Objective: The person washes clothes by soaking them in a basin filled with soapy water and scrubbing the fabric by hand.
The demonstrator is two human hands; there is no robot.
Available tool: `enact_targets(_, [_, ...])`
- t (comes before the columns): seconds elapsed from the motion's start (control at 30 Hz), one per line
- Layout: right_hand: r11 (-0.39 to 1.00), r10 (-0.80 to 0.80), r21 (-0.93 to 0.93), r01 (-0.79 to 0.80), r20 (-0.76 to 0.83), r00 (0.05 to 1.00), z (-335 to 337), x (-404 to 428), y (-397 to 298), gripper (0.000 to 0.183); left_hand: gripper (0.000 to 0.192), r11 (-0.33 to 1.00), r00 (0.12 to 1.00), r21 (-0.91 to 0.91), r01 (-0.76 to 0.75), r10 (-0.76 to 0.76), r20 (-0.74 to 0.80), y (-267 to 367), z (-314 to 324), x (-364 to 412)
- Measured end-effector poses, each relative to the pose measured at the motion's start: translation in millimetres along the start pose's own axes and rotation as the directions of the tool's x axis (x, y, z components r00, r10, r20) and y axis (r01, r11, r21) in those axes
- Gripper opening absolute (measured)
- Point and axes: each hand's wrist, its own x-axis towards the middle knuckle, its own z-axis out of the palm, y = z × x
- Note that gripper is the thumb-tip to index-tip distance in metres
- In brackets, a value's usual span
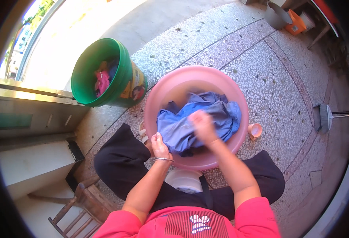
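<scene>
A wide pink plastic basin [235,84] stands on the floor before me. In it lies a heap of wet-looking blue cloth [177,123], apparently a garment, with darker folds [213,96] at the far side. At the basin's near left rim, my left hand [161,146] grips an edge of the cloth and wears a metal bangle. My right hand [203,126] is over the middle of the cloth, its fingers bent and blurred by motion. Whether it pinches any fabric cannot be made out.
A green bucket [124,65] holding clothes, one of them pink [103,81], stands left beyond the basin. A small orange cup [255,130] sits right of it. A wooden chair [85,205] is at lower left, a broom [325,117] at right, with several containers [277,16] at far right.
</scene>
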Motion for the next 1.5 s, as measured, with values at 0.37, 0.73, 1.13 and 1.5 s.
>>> enact_targets(0.37, [0.849, -0.288, -0.418, 0.322, 0.143, 0.947, 57.1, -33.2, 84.2, 0.011, 0.037, 0.991, 0.998, 0.123, 0.046, -0.041, -0.043, -13.8, -19.0, 7.3])
enact_targets(0.73, [0.801, 0.113, -0.597, -0.032, 0.099, 0.989, 17.5, -16.3, 102.0, 0.032, 0.036, 0.989, 0.998, 0.136, 0.051, -0.047, -0.038, -17.8, -17.4, 8.5])
enact_targets(1.13, [0.305, 0.018, -0.872, 0.382, 0.407, 0.913, -18.6, 30.6, 82.8, 0.025, 0.031, 0.752, 0.808, 0.372, -0.544, 0.350, 0.475, 16.6, -4.1, -16.1])
enact_targets(1.5, [0.767, -0.060, -0.604, 0.216, 0.267, 0.962, -81.8, 21.1, -89.9, 0.019, 0.012, 0.540, 0.591, 0.268, -0.798, 0.613, 0.525, 34.2, -0.4, 30.2])
